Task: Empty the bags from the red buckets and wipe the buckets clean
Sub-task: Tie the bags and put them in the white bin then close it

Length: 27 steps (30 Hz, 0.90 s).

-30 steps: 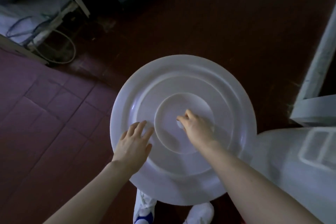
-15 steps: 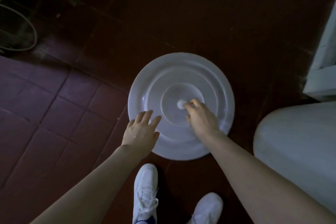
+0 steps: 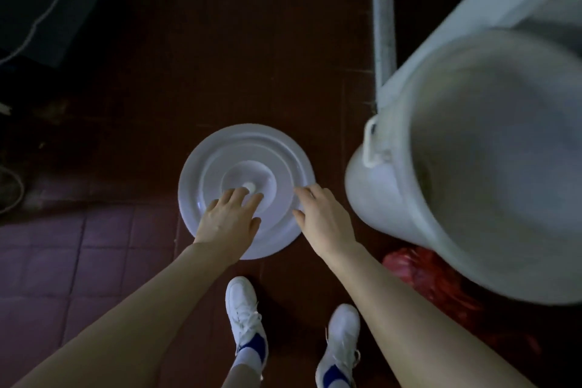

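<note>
A round white lid (image 3: 277, 164) with a small centre knob lies flat on the dark red floor. My left hand (image 3: 228, 219) hovers over or rests on its near left part, fingers straight and reaching toward the knob. My right hand (image 3: 321, 214) is over the lid's right edge, fingers straight and relaxed, holding nothing. A large white bucket (image 3: 393, 186) stands open at the right, its inside pale and blurred. A crumpled red bag (image 3: 419, 271) lies on the floor beside the bucket's near side, partly hidden by it.
My white shoes (image 3: 244, 309) stand just behind the lid. A white post (image 3: 382, 9) and a pale slanted panel (image 3: 504, 0) rise behind the bucket. A cable (image 3: 47, 12) and dark clutter lie at the far left. Purple tiles (image 3: 78, 261) cover the near left floor.
The lid has gone down to the floor and now lies farther from me. My right hand has let go of the knob and moved to the lid's right edge. The view swung right, showing the bucket.
</note>
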Available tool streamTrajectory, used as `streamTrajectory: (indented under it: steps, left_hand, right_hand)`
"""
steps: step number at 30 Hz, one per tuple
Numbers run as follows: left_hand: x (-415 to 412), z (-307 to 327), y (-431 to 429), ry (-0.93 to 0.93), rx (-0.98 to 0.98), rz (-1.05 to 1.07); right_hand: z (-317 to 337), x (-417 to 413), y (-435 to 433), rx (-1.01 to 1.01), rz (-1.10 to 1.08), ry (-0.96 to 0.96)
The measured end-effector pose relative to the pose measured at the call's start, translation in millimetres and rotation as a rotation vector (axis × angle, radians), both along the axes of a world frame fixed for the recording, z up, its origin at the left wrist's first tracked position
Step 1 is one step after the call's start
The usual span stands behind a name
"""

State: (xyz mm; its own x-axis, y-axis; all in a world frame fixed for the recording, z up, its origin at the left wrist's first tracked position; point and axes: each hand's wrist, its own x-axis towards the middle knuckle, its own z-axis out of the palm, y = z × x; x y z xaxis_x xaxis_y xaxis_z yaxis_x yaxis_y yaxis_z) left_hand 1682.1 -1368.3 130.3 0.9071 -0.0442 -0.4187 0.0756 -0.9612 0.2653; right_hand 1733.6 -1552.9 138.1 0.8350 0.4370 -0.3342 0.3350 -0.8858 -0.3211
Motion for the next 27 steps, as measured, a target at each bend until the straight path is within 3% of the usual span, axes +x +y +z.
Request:
streamTrajectory:
  steps: [12,20,27]
  left_hand:
    - [-46.9,109.3,-187.7,-0.078,-0.072,-0.324]
    - [-109.5,114.4,-342.7,-0.007,-0.076,-0.503]
    - [-103.5,86.8,-437.6,0.067,-0.054,-0.609]
  right_hand:
    - [105.5,-130.6,-208.2,0.137,-0.405,-0.112]
    - [121.7,-271.8,-372.7,0.027,-0.740,-0.021]
    - [91.3,-313.0,-462.7,-0.057,-0.994,0.087]
